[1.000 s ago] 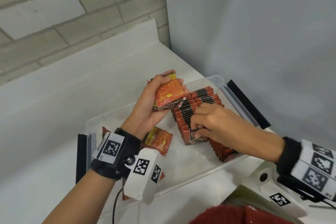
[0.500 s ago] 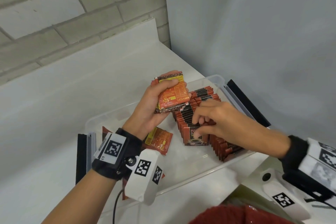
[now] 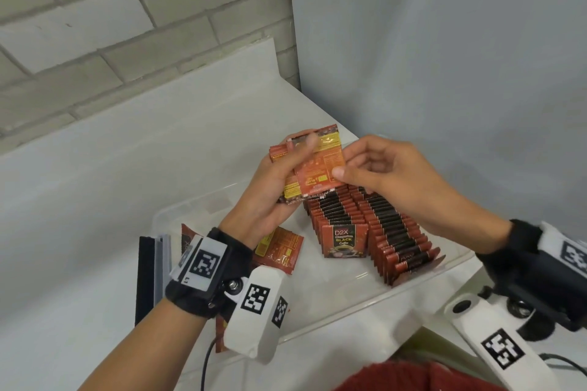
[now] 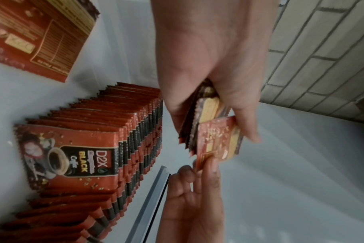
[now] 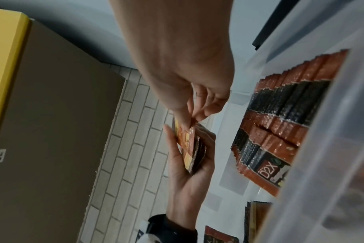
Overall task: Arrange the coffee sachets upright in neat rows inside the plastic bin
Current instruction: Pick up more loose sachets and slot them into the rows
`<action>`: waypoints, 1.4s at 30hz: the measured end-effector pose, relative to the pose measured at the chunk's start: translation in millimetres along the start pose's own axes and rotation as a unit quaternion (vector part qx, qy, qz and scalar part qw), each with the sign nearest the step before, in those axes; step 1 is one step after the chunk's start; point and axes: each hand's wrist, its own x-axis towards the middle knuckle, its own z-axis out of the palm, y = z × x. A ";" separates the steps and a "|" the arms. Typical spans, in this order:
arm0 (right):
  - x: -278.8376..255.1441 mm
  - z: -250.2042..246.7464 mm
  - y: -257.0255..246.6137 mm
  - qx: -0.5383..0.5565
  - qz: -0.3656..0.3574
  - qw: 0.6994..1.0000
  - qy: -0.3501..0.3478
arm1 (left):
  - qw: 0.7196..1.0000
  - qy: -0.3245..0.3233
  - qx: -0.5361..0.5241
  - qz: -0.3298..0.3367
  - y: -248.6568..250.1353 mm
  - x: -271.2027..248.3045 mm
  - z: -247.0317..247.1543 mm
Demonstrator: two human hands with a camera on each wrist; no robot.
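Note:
My left hand [image 3: 286, 178] grips a small stack of red-orange coffee sachets [image 3: 305, 181] above the clear plastic bin [image 3: 365, 298]. My right hand [image 3: 355, 165] pinches the right edge of the top sachet [image 3: 320, 168] of that stack between thumb and fingers; the left wrist view shows the same pinch on the top sachet [image 4: 216, 139]. Below, two rows of upright sachets [image 3: 371, 225] stand in the bin's right half, the front one showing its black-coffee label [image 3: 344, 241]. A loose sachet [image 3: 279, 247] lies flat on the bin floor near my left wrist.
The bin sits on a white counter [image 3: 95, 200] in a corner between a brick wall [image 3: 127, 9] and a grey panel [image 3: 444, 57]. A black-edged lid or strip [image 3: 146, 276] lies left of the bin. More flat sachets [image 3: 220, 333] show under my left wrist camera.
My right hand has lifted off the upright rows in the bin and come up to the stack in my left hand, where it now pinches the top sachet.

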 end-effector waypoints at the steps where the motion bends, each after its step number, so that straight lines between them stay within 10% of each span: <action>1: -0.7 -1.0 -2.4 0.013 -0.002 1.000 0.008 | 1.000 -0.001 0.003 -0.004 1.2 -1.2 1.1; 7: -6.0 -9.2 -18.8 0.113 -0.059 0.990 0.067 | 0.999 -0.012 0.002 -0.032 1.7 -0.1 2.4; 18: -6.7 -4.3 -7.0 -0.015 -0.138 0.987 0.077 | 0.998 -0.035 -0.054 -0.026 0.5 1.3 0.2; 28: -6.3 -10.4 -18.2 0.122 0.006 0.992 0.017 | 0.999 -0.030 -0.026 0.000 -0.5 4.2 -3.7; 42: -11.6 -16.2 -17.1 0.016 0.026 0.997 -0.071 | 0.996 0.001 -0.089 0.030 4.7 2.1 -0.4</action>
